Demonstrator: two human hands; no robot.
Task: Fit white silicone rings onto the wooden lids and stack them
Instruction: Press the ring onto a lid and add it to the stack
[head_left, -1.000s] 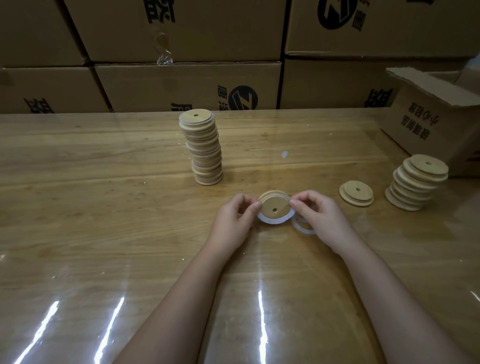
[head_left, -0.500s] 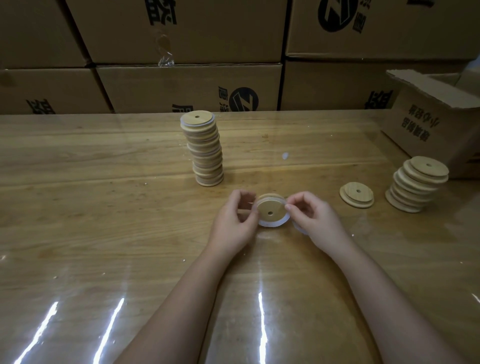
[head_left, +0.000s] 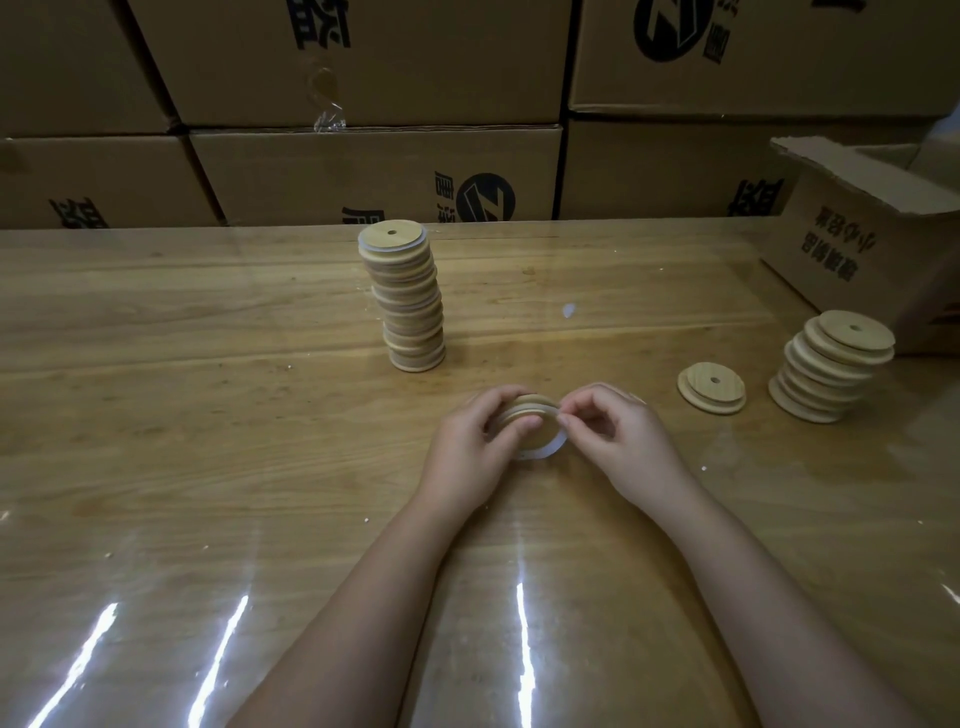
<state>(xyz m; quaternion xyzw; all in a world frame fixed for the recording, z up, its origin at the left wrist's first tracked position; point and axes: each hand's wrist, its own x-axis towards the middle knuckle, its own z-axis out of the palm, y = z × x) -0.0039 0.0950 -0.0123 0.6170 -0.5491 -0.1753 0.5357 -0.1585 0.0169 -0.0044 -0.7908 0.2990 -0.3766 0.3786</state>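
Note:
A round wooden lid (head_left: 535, 415) is held on edge just above the table, between both hands. My left hand (head_left: 470, 449) grips its left side. My right hand (head_left: 618, 441) pinches a white silicone ring (head_left: 551, 447) against the lid's right rim; the ring hangs loose below the lid. A tall stack of ringed lids (head_left: 405, 299) stands behind the hands. A leaning stack of bare lids (head_left: 831, 364) stands at the right, with a single lid (head_left: 711, 387) lying flat beside it.
The wooden table (head_left: 208, 415) has a glossy clear cover. Closed cardboard boxes (head_left: 374, 171) form a wall along the far edge. An open cardboard box (head_left: 872, 244) stands at the far right, close behind the bare lids.
The lid has tilted from facing me to nearly edge-on. My right hand has moved in against its rim with the ring, which now hangs below. The spare ring under my right hand is hidden.

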